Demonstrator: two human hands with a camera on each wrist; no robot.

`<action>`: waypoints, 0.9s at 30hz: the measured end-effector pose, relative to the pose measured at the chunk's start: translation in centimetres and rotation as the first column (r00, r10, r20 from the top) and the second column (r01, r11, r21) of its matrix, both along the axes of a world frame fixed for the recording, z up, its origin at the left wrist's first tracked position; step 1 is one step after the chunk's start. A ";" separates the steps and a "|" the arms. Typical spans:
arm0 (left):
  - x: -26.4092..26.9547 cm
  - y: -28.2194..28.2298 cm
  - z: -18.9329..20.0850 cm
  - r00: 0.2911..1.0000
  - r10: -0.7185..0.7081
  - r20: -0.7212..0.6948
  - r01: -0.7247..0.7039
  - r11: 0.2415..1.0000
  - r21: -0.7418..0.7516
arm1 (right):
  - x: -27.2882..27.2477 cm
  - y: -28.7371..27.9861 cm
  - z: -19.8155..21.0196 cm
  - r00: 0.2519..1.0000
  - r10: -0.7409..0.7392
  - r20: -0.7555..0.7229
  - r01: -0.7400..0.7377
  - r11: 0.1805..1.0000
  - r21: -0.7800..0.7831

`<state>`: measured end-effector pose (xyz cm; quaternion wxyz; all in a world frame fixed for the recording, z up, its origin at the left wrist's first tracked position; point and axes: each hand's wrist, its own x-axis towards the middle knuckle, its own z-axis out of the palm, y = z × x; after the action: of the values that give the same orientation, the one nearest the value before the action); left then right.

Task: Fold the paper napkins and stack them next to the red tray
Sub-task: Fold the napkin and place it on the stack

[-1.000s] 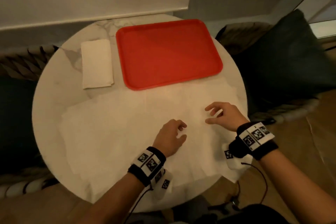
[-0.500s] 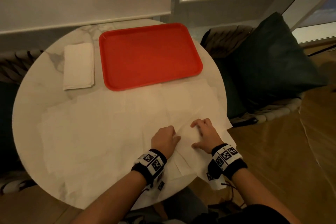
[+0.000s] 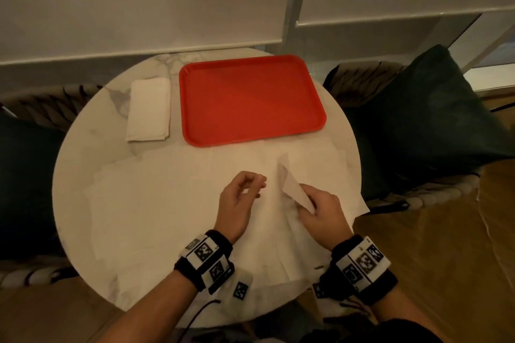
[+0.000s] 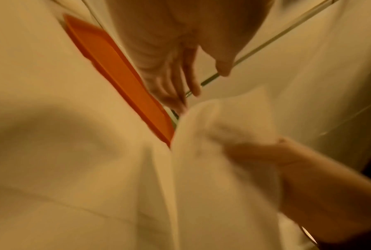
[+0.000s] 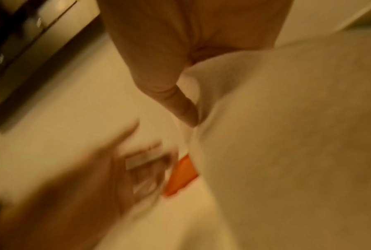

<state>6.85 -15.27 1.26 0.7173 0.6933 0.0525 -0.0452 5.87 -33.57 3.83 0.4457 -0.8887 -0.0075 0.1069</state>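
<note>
Our right hand lifts a napkin corner, the left hand waits beside it.

Our right hand (image 3: 320, 210) pinches the raised corner of a napkin (image 3: 292, 189) from the spread napkins (image 3: 156, 203) on the near side of the round table (image 3: 92, 142). Our left hand (image 3: 239, 198) hovers just to its left, fingers loosely bent, holding nothing. The red tray (image 3: 250, 97) lies farther away, and a folded stack (image 3: 149, 108) sits just left of it.

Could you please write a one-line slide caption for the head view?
Right hand lifts a napkin corner below the red tray; left hand hovers; folded napkins alongside.
</note>
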 end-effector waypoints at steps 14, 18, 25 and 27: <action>-1.9 4.8 1.0 0.941 -0.110 -0.319 0.050 0.981 -0.190 | 3.2 1.1 2.7 0.958 -0.056 -0.282 0.202 0.827 0.525; -2.1 5.1 0.5 0.972 0.059 -0.230 -0.088 0.989 -0.117 | 3.5 1.2 1.5 0.944 -0.116 -0.309 0.242 0.880 0.409; -2.4 7.6 -0.2 0.972 0.221 -0.080 -0.200 0.956 0.216 | 3.9 2.3 -1.4 0.934 -0.185 -0.306 0.260 0.939 0.225; -2.4 8.2 0.0 0.976 0.212 -0.044 -0.186 0.926 0.327 | 4.0 3.6 -1.4 0.941 -0.185 -0.283 0.257 0.936 0.241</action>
<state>4.42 -7.02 1.22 0.5931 0.7896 0.1572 0.0099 9.85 -29.94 2.39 0.5708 -0.7923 0.1362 0.1674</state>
